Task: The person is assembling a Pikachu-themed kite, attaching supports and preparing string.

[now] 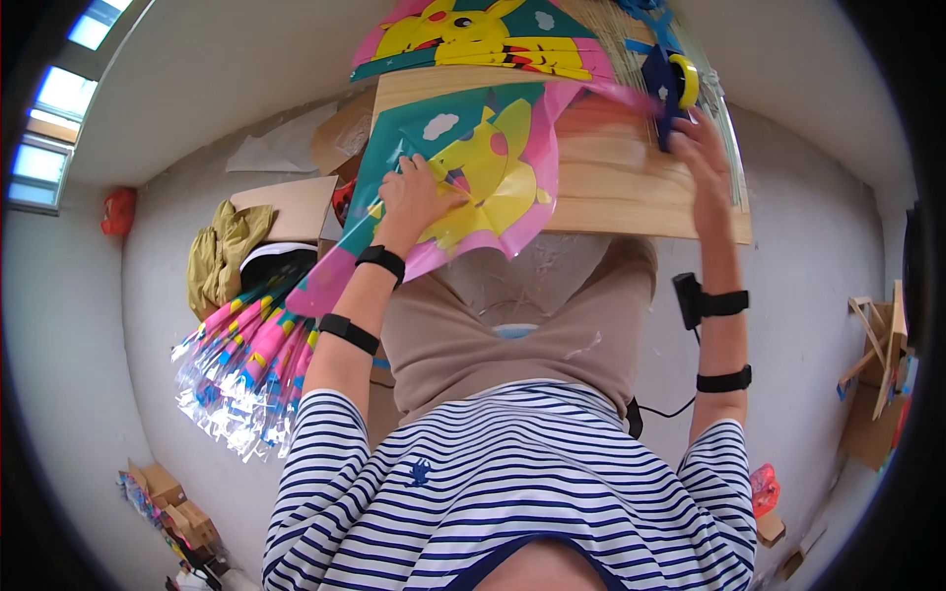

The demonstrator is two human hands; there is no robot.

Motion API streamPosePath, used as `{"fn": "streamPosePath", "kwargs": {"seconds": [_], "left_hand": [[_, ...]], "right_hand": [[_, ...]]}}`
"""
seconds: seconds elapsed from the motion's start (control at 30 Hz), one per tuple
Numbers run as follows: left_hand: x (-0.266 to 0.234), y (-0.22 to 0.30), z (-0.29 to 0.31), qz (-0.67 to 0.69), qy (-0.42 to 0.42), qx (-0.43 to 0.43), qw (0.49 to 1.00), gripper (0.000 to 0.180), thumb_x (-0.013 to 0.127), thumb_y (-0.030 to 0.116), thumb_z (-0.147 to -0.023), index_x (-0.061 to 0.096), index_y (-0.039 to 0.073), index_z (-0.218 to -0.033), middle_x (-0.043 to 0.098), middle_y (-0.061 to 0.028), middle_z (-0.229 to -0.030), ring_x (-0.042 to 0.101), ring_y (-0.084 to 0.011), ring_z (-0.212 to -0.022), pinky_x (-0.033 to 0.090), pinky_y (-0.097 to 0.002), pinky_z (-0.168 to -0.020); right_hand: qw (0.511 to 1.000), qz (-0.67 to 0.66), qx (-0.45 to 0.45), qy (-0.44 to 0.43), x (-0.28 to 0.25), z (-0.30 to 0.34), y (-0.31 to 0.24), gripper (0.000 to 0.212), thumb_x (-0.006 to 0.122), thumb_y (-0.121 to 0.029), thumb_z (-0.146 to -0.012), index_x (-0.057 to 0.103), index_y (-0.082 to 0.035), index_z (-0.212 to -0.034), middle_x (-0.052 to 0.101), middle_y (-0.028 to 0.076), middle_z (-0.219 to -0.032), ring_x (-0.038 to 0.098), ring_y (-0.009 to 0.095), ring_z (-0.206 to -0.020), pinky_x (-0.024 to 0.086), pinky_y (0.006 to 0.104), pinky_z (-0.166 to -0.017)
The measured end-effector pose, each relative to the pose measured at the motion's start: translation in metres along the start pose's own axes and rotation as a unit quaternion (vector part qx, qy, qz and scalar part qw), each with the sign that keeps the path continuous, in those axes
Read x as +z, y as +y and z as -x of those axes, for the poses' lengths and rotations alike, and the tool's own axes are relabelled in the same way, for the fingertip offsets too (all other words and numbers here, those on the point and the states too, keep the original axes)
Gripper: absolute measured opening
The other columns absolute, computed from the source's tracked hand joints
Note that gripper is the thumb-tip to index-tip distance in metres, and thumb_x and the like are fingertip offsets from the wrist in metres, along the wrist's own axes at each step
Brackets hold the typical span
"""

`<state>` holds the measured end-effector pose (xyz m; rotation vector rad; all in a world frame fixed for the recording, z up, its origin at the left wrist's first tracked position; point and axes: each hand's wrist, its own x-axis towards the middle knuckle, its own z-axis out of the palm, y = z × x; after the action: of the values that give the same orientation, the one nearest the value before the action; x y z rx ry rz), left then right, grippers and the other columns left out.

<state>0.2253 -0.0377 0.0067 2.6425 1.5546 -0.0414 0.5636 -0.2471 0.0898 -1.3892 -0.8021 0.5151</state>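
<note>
A thin plastic sheet point(394, 128), printed with a yellow cartoon figure on green with a pink border, lies creased over the table's left front. My left hand point(414, 202) rests on it, fingers and thumb apart. Part of the sheet hangs past the table's edge. A pink strip of it stretches right, blurred, toward a dark blue tape dispenser point(658, 84) with a yellow roll. Close beside the dispenser is my right hand point(704, 163), smeared by motion; whether it holds anything is unclear. More printed sheets point(473, 44) are laid at the table's far side.
Thin pale rods point(727, 138) run along the right side of the wooden table point(621, 197). At the left, a cardboard box point(286, 202) stands near a bunch of wrapped printed pieces point(246, 364) and an olive cloth point(222, 256). Cardboard and wooden pieces point(877, 384) are far right.
</note>
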Motion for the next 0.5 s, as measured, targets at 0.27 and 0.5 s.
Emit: {"fn": "streamPosePath", "kwargs": {"seconds": [0.27, 0.5], "left_hand": [[-0.019, 0.007, -0.014, -0.016, -0.038, -0.051, 0.998, 0.088, 0.074, 0.073, -0.063, 0.064, -0.003, -0.107, 0.072, -0.0205, -0.097, 0.070, -0.0360, -0.091, 0.051, -0.0471, -0.077], [-0.032, -0.008, -0.023, -0.007, -0.091, -0.010, 0.996, 0.082, 0.070, 0.074, -0.067, 0.069, 0.004, -0.108, 0.070, -0.0206, -0.105, 0.065, -0.0363, -0.106, 0.036, -0.0626, -0.094]], "right_hand": [[0.800, 0.452, -0.286, -0.272, 0.175, 0.098, 0.019, 0.075, 0.077, -0.026, -0.071, 0.050, -0.002, -0.136, 0.055, 0.019, -0.132, 0.049, 0.034, -0.127, 0.035, 0.0561, -0.107], [0.751, 0.551, -0.254, -0.259, 0.132, 0.074, 0.125, 0.072, 0.071, -0.031, -0.075, 0.049, -0.001, -0.136, 0.050, 0.015, -0.142, 0.046, 0.032, -0.134, 0.023, 0.0642, -0.112]]}}
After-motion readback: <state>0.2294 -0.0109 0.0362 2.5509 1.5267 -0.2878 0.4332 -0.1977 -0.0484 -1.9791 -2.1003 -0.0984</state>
